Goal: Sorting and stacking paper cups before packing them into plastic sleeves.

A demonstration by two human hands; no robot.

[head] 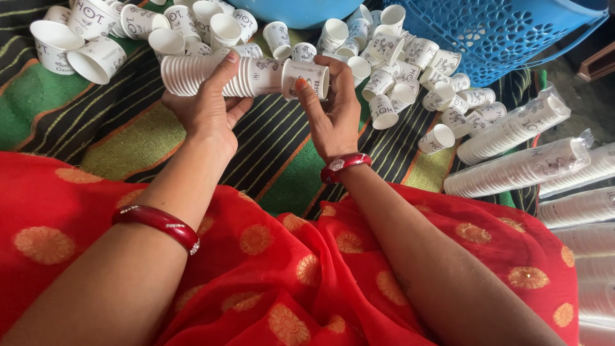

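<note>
Striped green-and-black cloth (128,134) is littered with loose paper cups (410,70), a nested stack (218,75) is gripped sideways by the left hand (208,106), one more cup (306,78) is being fitted on by the right hand (333,115), so pushing it fully home looks next.

Several long clear plastic sleeves of stacked white cups (512,131) lie side by side at the right edge, on and beside the striped cloth (128,128). The topmost sleeves look twisted shut at their upper right ends. More sleeves (589,256) below them are blurred.
</note>
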